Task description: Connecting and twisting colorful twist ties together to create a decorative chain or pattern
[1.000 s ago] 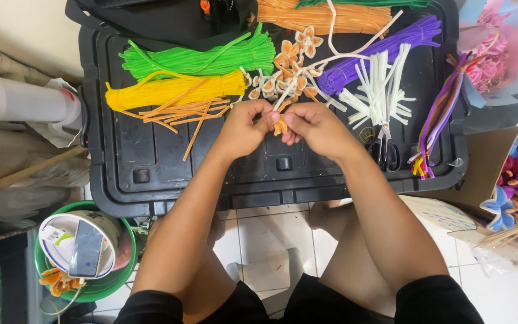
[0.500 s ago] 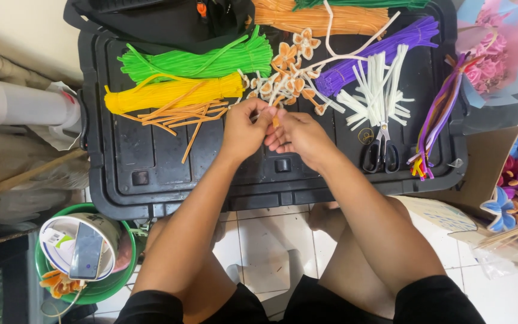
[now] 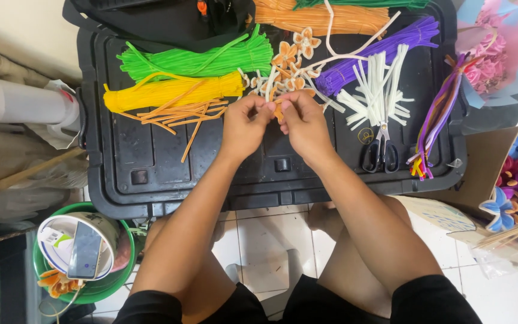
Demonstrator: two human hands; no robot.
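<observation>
My left hand (image 3: 244,123) and my right hand (image 3: 304,123) meet over the black plastic lid (image 3: 151,162), fingertips pinched together on a small orange pipe-cleaner piece (image 3: 277,110). Just beyond my fingers lie several finished orange-and-white pipe-cleaner flowers (image 3: 295,54). A yellow bundle (image 3: 169,93) and a green bundle (image 3: 199,60) of pipe cleaners lie to the left. Loose orange pieces (image 3: 181,114) are scattered below the yellow bundle. Cut white pieces (image 3: 376,90) and a purple bundle (image 3: 379,51) lie to the right.
Black-handled scissors (image 3: 381,150) rest right of my right hand, beside a mixed-colour strand bunch (image 3: 433,126). An orange bundle (image 3: 325,18) lies at the far edge. A green bucket with a phone (image 3: 85,249) stands lower left. A box of paper flowers (image 3: 517,180) stands right.
Both hands have moved a little away from me, toward the flowers, still pinching the orange piece together. Everything lying on the lid stays where it was.
</observation>
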